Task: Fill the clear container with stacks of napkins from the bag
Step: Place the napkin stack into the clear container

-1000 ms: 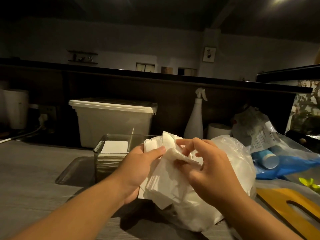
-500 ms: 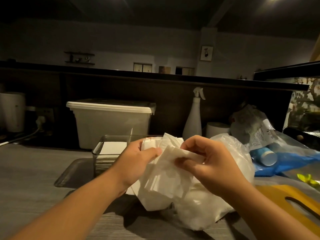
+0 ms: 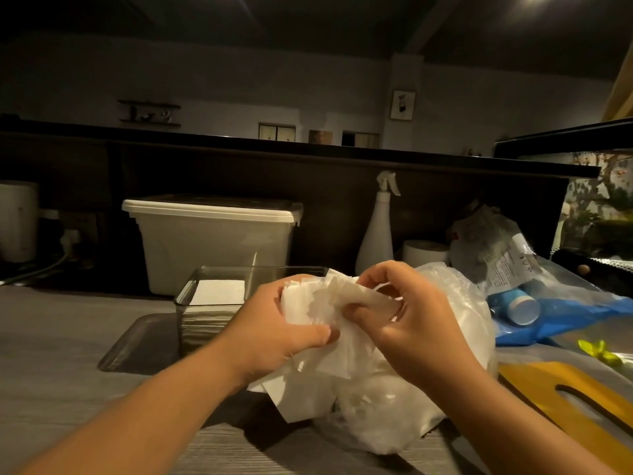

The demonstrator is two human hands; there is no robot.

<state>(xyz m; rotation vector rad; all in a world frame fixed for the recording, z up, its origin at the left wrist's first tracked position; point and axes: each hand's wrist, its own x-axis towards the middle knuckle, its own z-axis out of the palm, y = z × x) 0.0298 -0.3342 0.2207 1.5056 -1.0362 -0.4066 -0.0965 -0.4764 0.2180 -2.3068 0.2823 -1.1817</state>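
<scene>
Left hand (image 3: 274, 334) grips a ragged stack of napkins (image 3: 301, 308); right hand (image 3: 411, 320) pinches its loose sheets, over the bag (image 3: 394, 419). The container (image 3: 202, 327) stands far-left, adjacent. I judge unsquared sheets may slip or snag its rim.

The napkins (image 3: 308, 382) sit between your left hand (image 3: 274, 334) and right hand (image 3: 411, 323), gripped by both. The bag (image 3: 455, 303) lies under and beyond your right hand. Just beyond your left hand stands the clear container (image 3: 191, 303) with a napkin stack (image 3: 219, 292) inside, and a lidded bin (image 3: 212, 241) stands behind it. A spray bottle (image 3: 375, 241) stands well beyond your right hand.
</scene>
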